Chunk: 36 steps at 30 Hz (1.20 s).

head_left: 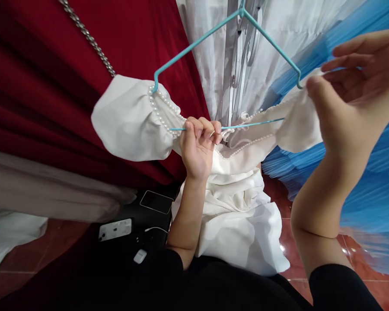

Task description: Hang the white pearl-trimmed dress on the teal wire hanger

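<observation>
A white dress (240,229) with pearl-beaded neckline hangs on a light blue clothes hanger (197,44), its skirt bunched over my lap. My left hand (199,147) is closed round the hanger's lower bar near the middle, by the neckline. The puffed left sleeve (132,121) sits at the hanger's left end, its beaded edge over the hook. My right hand (353,82) is at the other sleeve (301,116), beside the hanger's right end. Its thumb and fingertips pinch the white fabric there, while the other fingers are loosely curled.
Dark red cloth (142,39) hangs at the left and blue tulle (369,190) at the right. White garments and metal rails (238,65) stand behind the hanger. Two phones (115,230), a small white case (140,256) and a cable lie on a black surface at the lower left.
</observation>
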{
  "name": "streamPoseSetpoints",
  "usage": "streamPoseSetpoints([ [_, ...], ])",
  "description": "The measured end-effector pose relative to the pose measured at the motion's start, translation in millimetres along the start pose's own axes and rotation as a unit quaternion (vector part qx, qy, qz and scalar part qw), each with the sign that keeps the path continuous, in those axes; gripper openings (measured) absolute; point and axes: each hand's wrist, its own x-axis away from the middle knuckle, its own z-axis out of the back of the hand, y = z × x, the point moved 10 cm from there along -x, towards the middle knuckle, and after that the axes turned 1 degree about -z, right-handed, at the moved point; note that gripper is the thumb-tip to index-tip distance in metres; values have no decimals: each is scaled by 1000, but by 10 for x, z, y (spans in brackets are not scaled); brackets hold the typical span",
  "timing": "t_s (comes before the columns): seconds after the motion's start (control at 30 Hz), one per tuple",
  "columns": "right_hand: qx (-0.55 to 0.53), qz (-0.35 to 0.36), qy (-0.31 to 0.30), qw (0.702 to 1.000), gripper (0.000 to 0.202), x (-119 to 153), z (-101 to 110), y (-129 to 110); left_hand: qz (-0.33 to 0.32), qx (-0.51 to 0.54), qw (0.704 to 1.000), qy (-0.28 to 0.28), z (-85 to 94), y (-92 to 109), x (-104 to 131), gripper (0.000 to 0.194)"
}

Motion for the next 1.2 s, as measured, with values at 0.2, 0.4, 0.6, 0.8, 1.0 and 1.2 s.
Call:
streamPoseSetpoints([
  [0.2,15,95,-70,993,21,449,-684,-190,6,-28,1000,-7,35,9,-51,56],
  [0.4,169,125,-125,970,30,939,-1245,109,8,-73,997,-22,138,-69,62,45],
  [0.6,126,95,-85,984,31,937,-1241,123,-80,-253,963,45,326,313,339,26],
  [0.8,121,99,-84,984,29,955,-1268,91,-417,-430,798,66,126,1200,168,41],
  [1.0,130,110,-98,980,33,918,-1199,204,-349,-383,848,109,346,1314,-447,29],
  [1.2,125,150,-125,973,38,874,-1149,236,-380,-291,855,199,1012,1427,-461,36],
])
